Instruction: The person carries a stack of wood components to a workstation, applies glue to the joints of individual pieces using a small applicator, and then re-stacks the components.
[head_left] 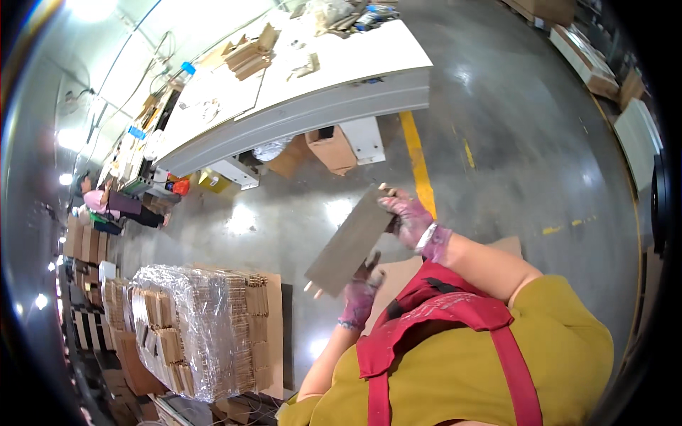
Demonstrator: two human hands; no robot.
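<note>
You've got a flat grey-brown board [355, 241] up in front of you, above the floor [490, 192], tilted, one end low and left, the other high and right. Your left hand [361, 295], gloved, is at the lower end: thumb by the near edge, fingertips [312, 289] poking out past the far edge, so fingers clamped on the board from underneath. Your right hand [412, 221], also in a stained purple glove, has its fingers clamped on the upper end, at the right edge; what they do underneath is hidden. You wear a red apron [447, 316] over a mustard shirt [440, 376]. Left of you, well apart from the board, is a stack of flat cardboard [257, 319], partly under clear plastic wrap [206, 334]. Ahead is a white table [383, 53] with cardboard pieces [252, 53] and a messy heap along its back; under it, an open cardboard box [332, 151]. A yellow line [415, 160] runs from the table toward your right hand. Far left, a person in a pink top [96, 201] stands near another cluttered table.
</note>
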